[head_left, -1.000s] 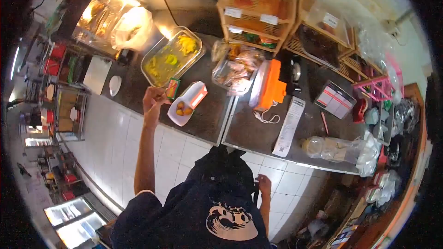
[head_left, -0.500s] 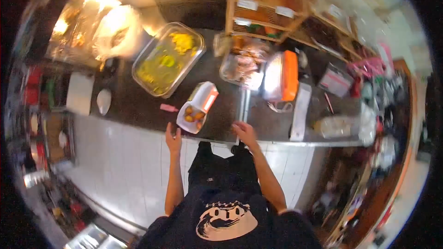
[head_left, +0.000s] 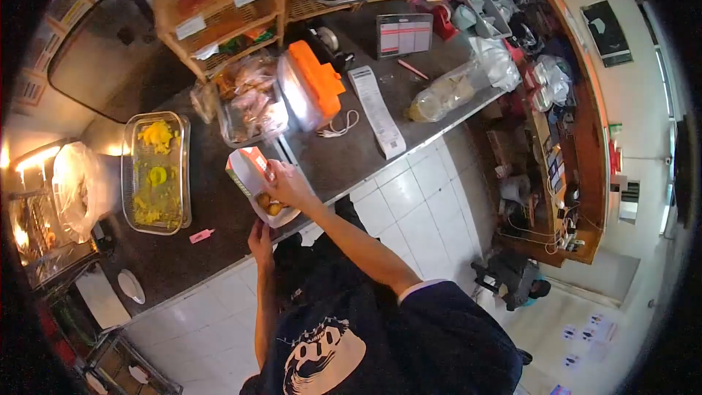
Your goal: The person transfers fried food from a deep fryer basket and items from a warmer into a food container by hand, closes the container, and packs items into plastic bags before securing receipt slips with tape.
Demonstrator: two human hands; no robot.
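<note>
Two hands work at one open carton (head_left: 249,178) at the counter's (head_left: 212,183) near edge: the right hand (head_left: 291,189) grips its right wall with fingers closed, blocking part of it, while the left hand (head_left: 261,241) touches its near end, how tightly I cannot tell. At least two browned pieces (head_left: 273,208) sit inside. One pink item (head_left: 201,235) and one glass dish (head_left: 188,175) of yellow food lie left; farther right stand one orange-topped box (head_left: 316,88) and one paper slip (head_left: 376,113).

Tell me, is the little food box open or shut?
Open: the food box has no cover over its brown food, which shows inside.
</note>
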